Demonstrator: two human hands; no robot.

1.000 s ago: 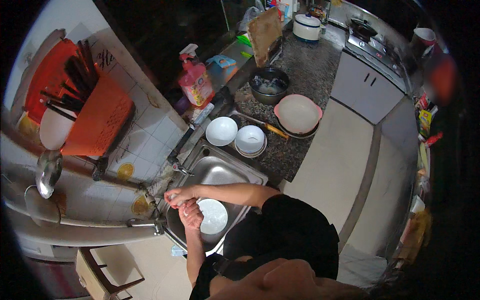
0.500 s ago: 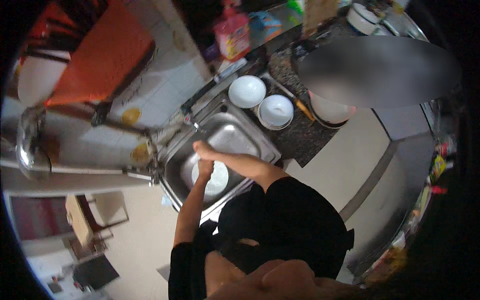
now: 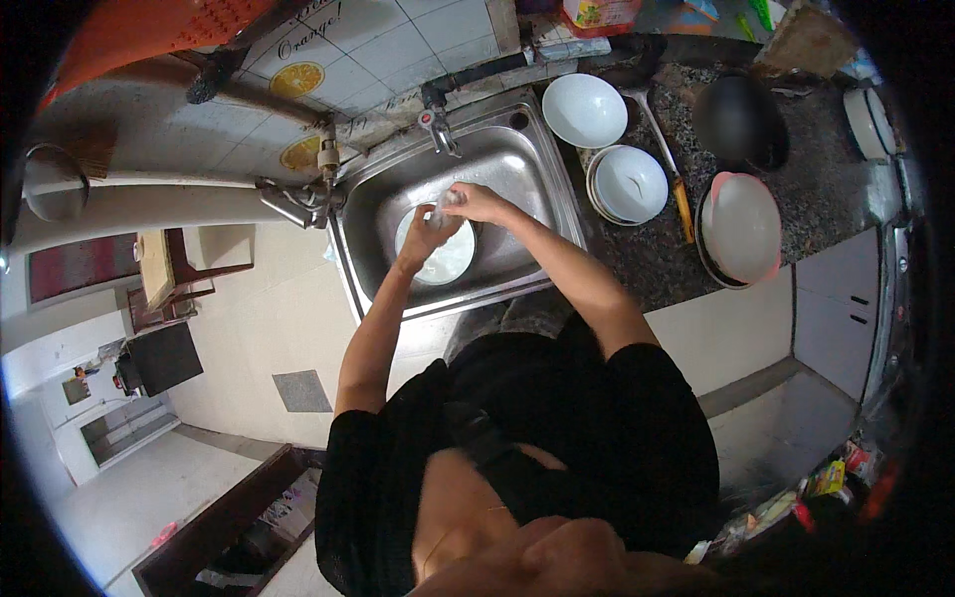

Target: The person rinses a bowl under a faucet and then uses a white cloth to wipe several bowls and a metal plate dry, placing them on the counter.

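Observation:
Both my hands are above a round white bowl (image 3: 453, 261) that stands in the steel sink (image 3: 517, 169). My left hand (image 3: 430, 237) and my right hand (image 3: 480, 203) meet over the bowl's far rim. Their fingers are closed on a small whitish, partly see-through thing (image 3: 447, 207), whose kind is too blurred to make out. The bowl holds pale liquid or suds, and part of it is hidden under my left hand. Just beyond my hands, a metal tap (image 3: 438, 129) rises at the sink's back edge.
Right of the sink stand a white bowl (image 3: 585, 109) and stacked bowls (image 3: 633, 185). Beside them lie a wooden-handled spatula (image 3: 681, 207), a dark pan (image 3: 738, 117) and a pink-rimmed pot (image 3: 741, 229). Pipes and a valve (image 3: 326, 159) stick out at the sink's left corner.
My hands were pressed together, one over the other; now they are slightly apart with the whitish thing showing between them. The whole view has shifted and tilted.

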